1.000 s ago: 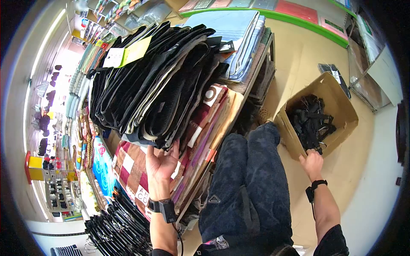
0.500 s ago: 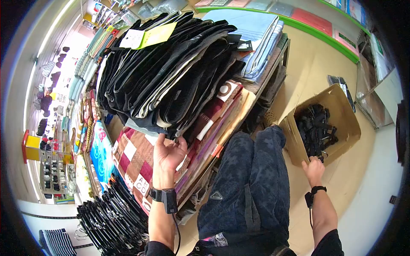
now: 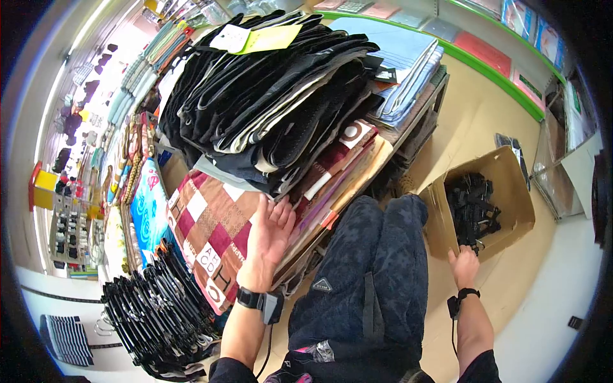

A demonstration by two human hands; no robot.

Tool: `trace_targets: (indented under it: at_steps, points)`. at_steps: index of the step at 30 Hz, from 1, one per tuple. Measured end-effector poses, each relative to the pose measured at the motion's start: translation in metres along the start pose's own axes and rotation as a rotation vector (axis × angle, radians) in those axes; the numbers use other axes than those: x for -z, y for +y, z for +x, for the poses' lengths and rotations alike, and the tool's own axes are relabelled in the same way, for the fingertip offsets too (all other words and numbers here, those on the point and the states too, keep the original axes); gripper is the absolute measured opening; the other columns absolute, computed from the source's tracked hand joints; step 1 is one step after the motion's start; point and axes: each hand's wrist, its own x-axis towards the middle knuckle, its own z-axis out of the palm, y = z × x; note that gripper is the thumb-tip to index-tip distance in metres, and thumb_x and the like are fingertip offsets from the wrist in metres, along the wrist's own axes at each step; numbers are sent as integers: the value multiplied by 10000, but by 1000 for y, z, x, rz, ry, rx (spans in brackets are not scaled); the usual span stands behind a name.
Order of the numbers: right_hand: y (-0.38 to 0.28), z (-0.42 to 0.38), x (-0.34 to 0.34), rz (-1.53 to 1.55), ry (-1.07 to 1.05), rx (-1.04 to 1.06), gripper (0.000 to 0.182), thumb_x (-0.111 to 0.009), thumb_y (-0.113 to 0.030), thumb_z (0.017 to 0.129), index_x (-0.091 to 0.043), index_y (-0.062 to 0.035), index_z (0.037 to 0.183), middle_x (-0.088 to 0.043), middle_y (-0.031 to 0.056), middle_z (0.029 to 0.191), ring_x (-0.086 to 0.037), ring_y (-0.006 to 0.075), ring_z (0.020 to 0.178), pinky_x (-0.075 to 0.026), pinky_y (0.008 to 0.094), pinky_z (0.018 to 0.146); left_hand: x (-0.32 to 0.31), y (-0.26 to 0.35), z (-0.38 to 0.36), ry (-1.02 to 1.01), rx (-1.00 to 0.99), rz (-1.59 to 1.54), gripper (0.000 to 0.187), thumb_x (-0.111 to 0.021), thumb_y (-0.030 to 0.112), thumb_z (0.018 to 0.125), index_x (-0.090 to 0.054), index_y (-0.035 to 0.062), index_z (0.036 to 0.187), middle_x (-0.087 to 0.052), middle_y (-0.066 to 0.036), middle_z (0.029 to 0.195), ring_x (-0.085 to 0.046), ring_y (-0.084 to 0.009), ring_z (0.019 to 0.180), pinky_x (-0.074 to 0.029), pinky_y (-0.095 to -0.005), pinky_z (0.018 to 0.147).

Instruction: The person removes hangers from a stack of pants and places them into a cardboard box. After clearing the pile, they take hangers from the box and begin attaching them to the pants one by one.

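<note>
A tall pile of folded black garments [image 3: 255, 96] rests on folded checked red-and-brown fabric [image 3: 211, 217]. My left hand [image 3: 271, 230] is palm up with its fingers extended, just below the pile's front edge and over the checked fabric, holding nothing that I can see. To the right on the floor is an open cardboard box [image 3: 511, 239] containing a heap of black plastic pieces, possibly clips or hangers [image 3: 472, 204]. My right hand [image 3: 465, 265] has its fingers curled over the box's near rim. Its fingertips are partly hidden.
Light blue folded fabric [image 3: 389, 57] lies behind the black pile. Many black hangers [image 3: 159, 313] hang at lower left. A green-edged shelf [image 3: 485, 80] runs along the back right. My legs [image 3: 364, 274] are between the stacked fabric and the box.
My left hand has come away from the lower edge of the black garments, and its fingers have straightened. My right hand stays at the box rim. The view has shifted slightly.
</note>
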Motion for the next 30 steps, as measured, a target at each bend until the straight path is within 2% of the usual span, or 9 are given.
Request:
trace_targets:
  at_steps: [1, 3, 6, 9, 11, 15, 18, 23, 30]
  points:
    - [3, 0, -2, 13, -2, 15, 377, -734, -372, 874, -708, -2, 944, -708, 187, 972, -692, 387, 921, -552, 483, 821, 7, -1, -8, 1, -7, -9, 445, -681, 328, 1016, -553, 23, 1314, -641, -128, 1283, -641, -241, 1125, -508, -403, 1054]
    - [4, -4, -3, 23, -9, 38, 378, -731, -372, 882, -703, -2, 955, -702, 193, 972, -688, 397, 921, -548, 489, 818, 25, -2, -26, 42, -215, 324, 589, -633, 333, 1045, -437, -23, 1472, -600, -165, 1385, -630, -226, 1203, -508, -375, 1063]
    - [6, -5, -4, 87, 64, 54, 381, -716, -381, 904, -691, -6, 972, -687, 207, 971, -675, 426, 919, -537, 505, 807, 53, 8, -39, 69, -313, 416, 516, -620, 238, 1057, -441, -7, 1475, -591, -140, 1393, -636, -208, 1195, -535, -345, 1035]
    - [10, -5, -6, 87, 63, 105, 395, -703, -397, 922, -683, -8, 985, -689, 236, 971, -665, 436, 945, -528, 519, 808, 71, 7, -47, 98, -431, 575, 445, -616, 189, 1058, -491, -10, 1436, -597, -135, 1368, -631, -177, 1189, -543, -316, 1018]
    - [8, -5, 1, 78, -100, -3, 422, -690, -422, 936, -689, -8, 1013, -698, 248, 954, -667, 433, 947, -523, 528, 809, 80, 3, -49, 104, -542, 736, 354, -621, 133, 1048, -561, -7, 1367, -639, -102, 1294, -638, -149, 1150, -542, -302, 1007]
    - [7, -15, 11, 126, -156, -19, 472, -666, -467, 947, -701, -15, 1077, -714, 262, 975, -672, 447, 970, -524, 530, 833, 85, -10, -42, 43, -692, 961, 295, -645, 63, 1015, -610, -13, 1298, -689, -96, 1187, -662, -154, 1077, -529, -292, 973]
    - [19, -17, 11, 155, -247, -95, 501, -635, -514, 951, -716, -42, 1097, -722, 261, 1022, -674, 448, 1017, -529, 527, 873, 84, -21, -37, 54, -730, 1129, 305, -667, 44, 984, -630, 0, 1283, -681, -109, 1212, -651, -183, 1104, -527, -321, 968]
    - [47, -32, 12, 23, -267, -70, 426, -631, -500, 950, -722, -87, 1001, -740, 189, 935, -701, 394, 917, -548, 508, 804, 85, -23, -40, 15, -832, 1392, 281, -664, 112, 982, -651, -6, 1237, -660, -163, 1246, -631, -300, 1176, -488, -387, 1018]
    - [136, -103, 12, 11, -274, -55, 363, -640, -427, 947, -720, -73, 930, -727, 210, 901, -697, 412, 870, -556, 521, 776, 83, -20, -37, -6, -770, 1366, 275, -661, 113, 977, -661, 5, 1230, -654, -156, 1286, -624, -298, 1187, -473, -392, 1036]
